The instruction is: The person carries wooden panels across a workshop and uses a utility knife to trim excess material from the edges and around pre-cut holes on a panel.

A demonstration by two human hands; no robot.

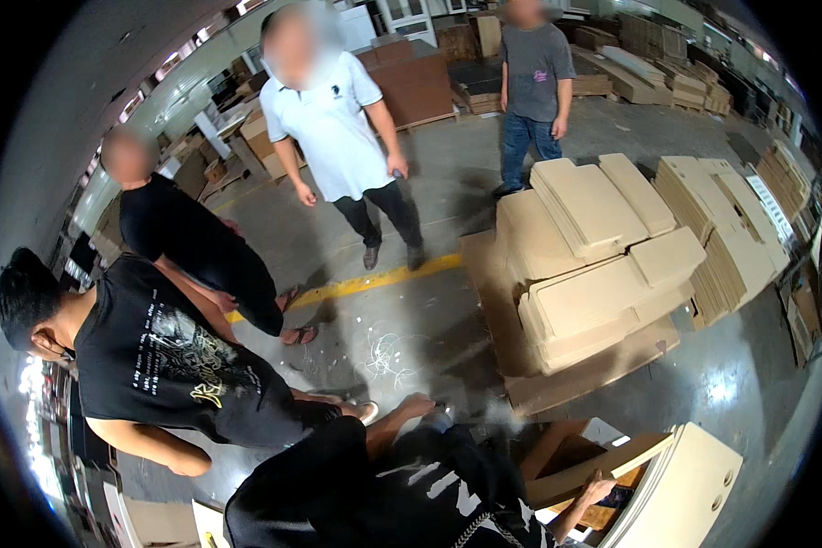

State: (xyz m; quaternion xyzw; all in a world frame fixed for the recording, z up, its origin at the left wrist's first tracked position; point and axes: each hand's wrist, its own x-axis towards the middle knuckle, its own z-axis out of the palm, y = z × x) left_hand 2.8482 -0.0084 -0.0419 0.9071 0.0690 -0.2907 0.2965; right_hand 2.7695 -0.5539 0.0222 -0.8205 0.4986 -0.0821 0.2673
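Observation:
At the bottom, my black top with a pale print fills the middle. My right hand (pixel 597 486) reaches from the lower edge, its fingers curled round the edge of a beige board (pixel 644 454). That board belongs to a box-like wooden piece (pixel 557 449) with a dark inside. Beside it on the right stands a cream panel (pixel 699 479) with two round holes near its edge. My left hand (pixel 418 407) stretches forward past my body, low over the floor. A small dark thing is beside it, and its fingers are too unclear to read.
Stacked beige boards (pixel 603 274) lie on a brown sheet (pixel 575 373) ahead to the right, with more stacks (pixel 726 233) beyond. Several people stand left and ahead, the nearest in a black T-shirt (pixel 192 356). Pale strips (pixel 388 356) litter the floor near a yellow line (pixel 356 285).

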